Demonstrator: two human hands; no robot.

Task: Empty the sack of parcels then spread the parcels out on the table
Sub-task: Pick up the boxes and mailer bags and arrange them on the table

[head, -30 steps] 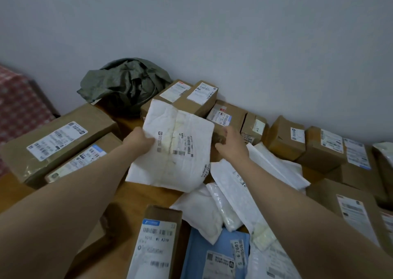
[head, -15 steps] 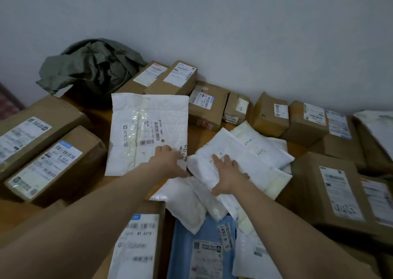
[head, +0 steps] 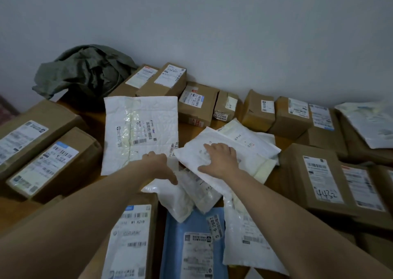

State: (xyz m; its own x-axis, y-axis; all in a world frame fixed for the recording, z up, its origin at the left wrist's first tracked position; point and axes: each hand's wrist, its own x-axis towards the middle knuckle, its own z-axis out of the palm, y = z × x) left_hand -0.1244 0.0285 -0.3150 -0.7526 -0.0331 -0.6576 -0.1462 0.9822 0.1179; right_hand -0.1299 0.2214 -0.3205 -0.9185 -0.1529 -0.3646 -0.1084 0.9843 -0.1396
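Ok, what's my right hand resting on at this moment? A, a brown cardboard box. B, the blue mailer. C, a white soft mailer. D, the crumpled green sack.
C: the right hand lies palm down, fingers spread, on a white soft mailer, not on any box, the blue one or the sack.

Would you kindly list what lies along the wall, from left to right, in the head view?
A crumpled grey-green sack, long brown cardboard box with red-edged label, neighbouring long brown cardboard box, broad brown box with red stickers, small brown box with numbered sticker, tilted brown box with small label.
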